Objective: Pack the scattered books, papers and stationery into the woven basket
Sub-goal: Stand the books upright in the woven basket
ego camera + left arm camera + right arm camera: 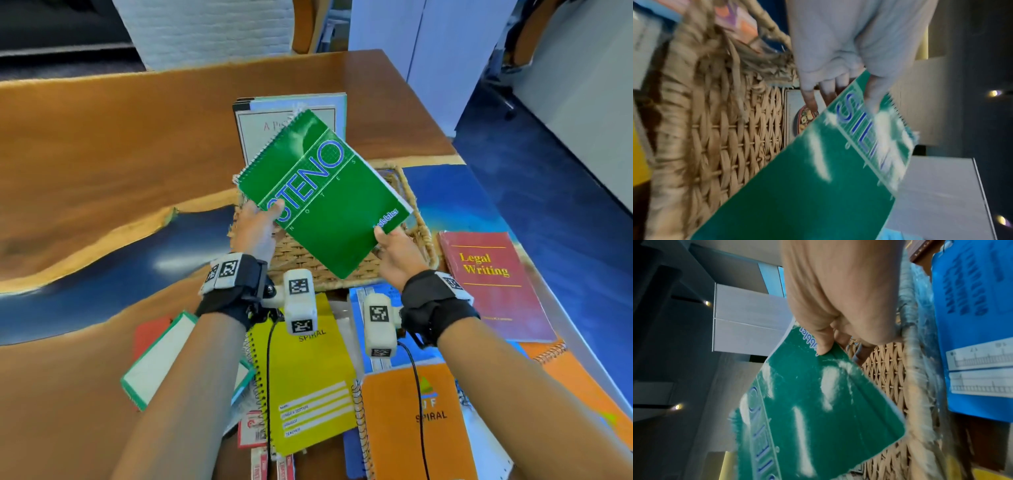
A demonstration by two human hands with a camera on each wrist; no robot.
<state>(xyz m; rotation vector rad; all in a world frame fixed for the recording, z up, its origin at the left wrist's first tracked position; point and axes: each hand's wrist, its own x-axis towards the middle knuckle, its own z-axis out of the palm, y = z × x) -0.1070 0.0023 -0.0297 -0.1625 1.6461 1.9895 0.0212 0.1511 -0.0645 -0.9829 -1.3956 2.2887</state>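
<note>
Wood and blue resin make up the table [102, 144], with grey partitions and blue floor beyond its far edge. On it, just ahead of the person, sits the woven basket [416, 219], and a white-covered book [274, 126] stands upright against the basket's far side, its top rising above the rim; the left wrist view shows a picture of a dish on its cover [805, 120].

Both hands hold a green steno notebook [329, 202] tilted above the basket, its spiral edge up and to the left. The left hand [255, 229] grips the notebook's left edge, thumb lying on the cover over the letter S and fingers [828, 84] behind it. The right hand [399, 253] pinches the lower right edge, its thumb on the cover near the small blue lettering [824, 344] and the other fingers underneath. The notebook's lower corner hangs over the basket's near wall; whether it touches the weave I cannot tell.

Right of the basket lies a red book titled Legal Writing [493, 287]. Nearer the person, scattered and overlapping, lie a yellow spiral notebook [308, 387], an orange spiral notebook [414, 421], a blue sheet with printed rulers [972, 337] just below the basket, a second orange notebook [575, 377] at the right, and a green-bordered white card [161, 356] under the left forearm.
</note>
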